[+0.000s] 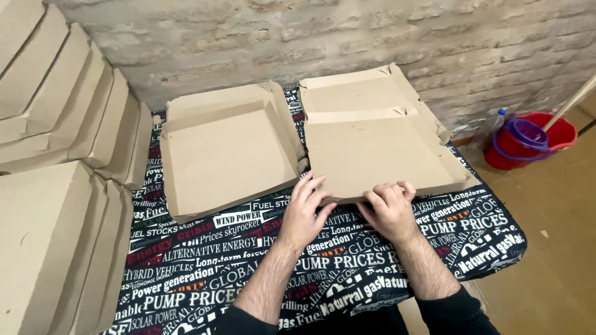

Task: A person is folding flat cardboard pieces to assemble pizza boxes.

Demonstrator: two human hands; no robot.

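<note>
Resting side by side on the near edge of a flat brown cardboard box blank, the left hand and the right hand both press down on it: the left hand lies open with fingers spread over the blank's near left corner, while the right hand is curled, fingertips bent onto the near edge, gripping nothing else. Beneath the blank, the bench wears a black cloth printed all over with white and red lettering, slightly wrinkled. The blank itself is matte, smooth corrugated board, roughly square, with narrow flaps creased along its far and right sides. Just left of the blank, almost touching it, sits a folded cardboard tray of the same board, shallow, with raised walls and its open face up. Further left of the blank, finished flat boxes lean stacked in rows. Beyond the blank rises a rough pale brick wall, and to its far right a red bucket stands on the tan floor.
</note>
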